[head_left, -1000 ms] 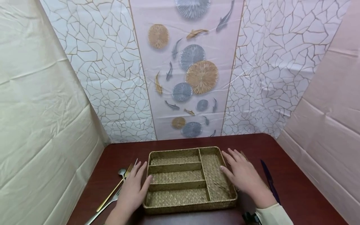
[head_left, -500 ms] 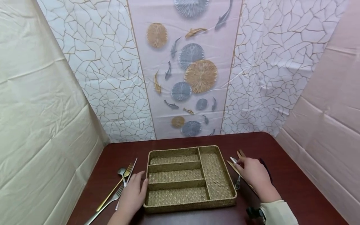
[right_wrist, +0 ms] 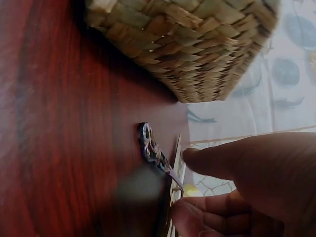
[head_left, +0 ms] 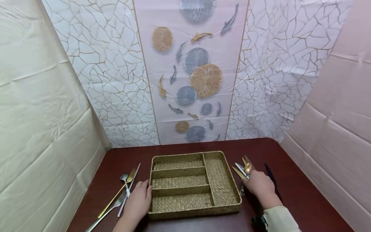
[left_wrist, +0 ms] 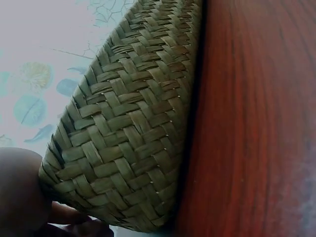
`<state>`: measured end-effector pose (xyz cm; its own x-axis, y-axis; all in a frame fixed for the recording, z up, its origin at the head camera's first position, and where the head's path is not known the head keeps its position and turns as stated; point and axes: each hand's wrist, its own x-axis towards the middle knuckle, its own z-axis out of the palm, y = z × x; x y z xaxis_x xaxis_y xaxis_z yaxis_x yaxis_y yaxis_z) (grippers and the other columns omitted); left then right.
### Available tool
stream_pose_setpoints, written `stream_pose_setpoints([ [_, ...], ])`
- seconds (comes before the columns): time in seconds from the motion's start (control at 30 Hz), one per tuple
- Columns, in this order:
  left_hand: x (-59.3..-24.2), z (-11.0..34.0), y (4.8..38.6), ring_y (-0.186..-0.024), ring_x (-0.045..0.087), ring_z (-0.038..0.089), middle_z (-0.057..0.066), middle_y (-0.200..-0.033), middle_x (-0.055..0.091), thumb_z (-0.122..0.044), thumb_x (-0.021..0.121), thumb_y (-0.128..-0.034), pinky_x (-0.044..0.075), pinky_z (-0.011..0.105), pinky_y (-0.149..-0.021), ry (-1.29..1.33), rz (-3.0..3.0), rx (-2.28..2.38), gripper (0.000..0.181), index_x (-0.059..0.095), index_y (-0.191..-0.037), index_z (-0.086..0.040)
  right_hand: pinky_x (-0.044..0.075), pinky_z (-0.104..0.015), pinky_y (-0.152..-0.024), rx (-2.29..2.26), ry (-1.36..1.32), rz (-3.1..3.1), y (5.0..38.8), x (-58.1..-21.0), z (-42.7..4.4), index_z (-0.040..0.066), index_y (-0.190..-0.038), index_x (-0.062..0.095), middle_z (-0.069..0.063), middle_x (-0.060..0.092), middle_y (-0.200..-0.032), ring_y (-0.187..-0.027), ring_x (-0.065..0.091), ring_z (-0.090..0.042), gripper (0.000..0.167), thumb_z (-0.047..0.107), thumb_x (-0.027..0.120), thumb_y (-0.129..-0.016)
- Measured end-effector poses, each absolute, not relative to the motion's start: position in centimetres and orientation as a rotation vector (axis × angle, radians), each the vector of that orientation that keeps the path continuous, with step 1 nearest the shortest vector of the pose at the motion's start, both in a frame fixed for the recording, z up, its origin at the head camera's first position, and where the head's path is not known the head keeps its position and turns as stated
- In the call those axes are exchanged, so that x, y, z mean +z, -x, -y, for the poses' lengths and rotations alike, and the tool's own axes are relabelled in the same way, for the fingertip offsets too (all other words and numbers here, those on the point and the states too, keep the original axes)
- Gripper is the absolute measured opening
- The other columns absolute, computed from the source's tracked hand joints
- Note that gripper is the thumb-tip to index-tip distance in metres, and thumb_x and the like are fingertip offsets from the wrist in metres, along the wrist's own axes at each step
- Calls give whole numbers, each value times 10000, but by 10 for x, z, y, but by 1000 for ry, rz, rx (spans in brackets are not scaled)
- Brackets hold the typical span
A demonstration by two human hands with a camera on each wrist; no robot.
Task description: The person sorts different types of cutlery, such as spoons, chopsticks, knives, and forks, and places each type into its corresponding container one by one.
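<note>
The left hand (head_left: 137,200) is up against the left wall of the woven tray (head_left: 197,213), thumb by the rim. Can't tell if it's actually clamping or just resting there. The right hand (head_left: 259,185) is the one that matters imo: it's right at the loose cutlery, way nearer than the left. In the right wrist view its thumb and index stand slightly apart with cutlery running between them, and I honestly can't tell whether that grip has hold of anything. An ornate handle (right_wrist: 149,145) lies on the worktop (head_left: 307,206) between that hand and the tray.

A bit further out, a gold spoon (head_left: 247,168), a pale handle (head_left: 240,167) and a gold blade (head_left: 238,172) poke out past the fingers. The handle and blade run roughly near to far, far ends leaning left. The tray is just to their left and its wide right slot also runs near to far, so I'd guess a carry over there needs little turning.

Compared with half a second ago: the spoon's bowl wasn't showing, now it is, and the right fingers sit slightly nearer the person. Left hand and tray look about the same.
</note>
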<state>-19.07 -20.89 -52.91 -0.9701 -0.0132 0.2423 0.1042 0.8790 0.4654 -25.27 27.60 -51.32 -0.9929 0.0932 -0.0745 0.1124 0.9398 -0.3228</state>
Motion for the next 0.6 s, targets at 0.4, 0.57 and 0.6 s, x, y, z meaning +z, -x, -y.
stream_pose_setpoints([
  [0.4, -533, 207, 189, -927, 737, 338, 153, -1174, 696, -194, 612, -1128, 607, 550, -818, 64, 2806, -697, 345, 721, -1361, 36, 569, -596, -650, -424, -201, -2999, 263, -515, -270, -92, -1167, 727, -266, 715, -963, -811, 710, -433, 406, 234, 774, -929],
  [0.57, -533, 208, 189, -922, 731, 325, 139, -1165, 693, -198, 613, -1128, 605, 541, -811, 51, 2800, -688, 339, 727, -1355, 26, 574, -587, -654, -415, -211, -2982, 266, -513, -267, -73, -1174, 738, -271, 718, -991, -831, 713, -436, 386, 203, 772, -906],
  [0.6, -533, 208, 189, -915, 730, 323, 135, -1161, 694, -198, 615, -1128, 605, 540, -808, 50, 2796, -691, 337, 728, -1356, 23, 573, -591, -656, -415, -219, -2977, 266, -514, -266, -59, -1128, 747, -272, 719, -994, -837, 712, -439, 353, 212, 772, -903],
])
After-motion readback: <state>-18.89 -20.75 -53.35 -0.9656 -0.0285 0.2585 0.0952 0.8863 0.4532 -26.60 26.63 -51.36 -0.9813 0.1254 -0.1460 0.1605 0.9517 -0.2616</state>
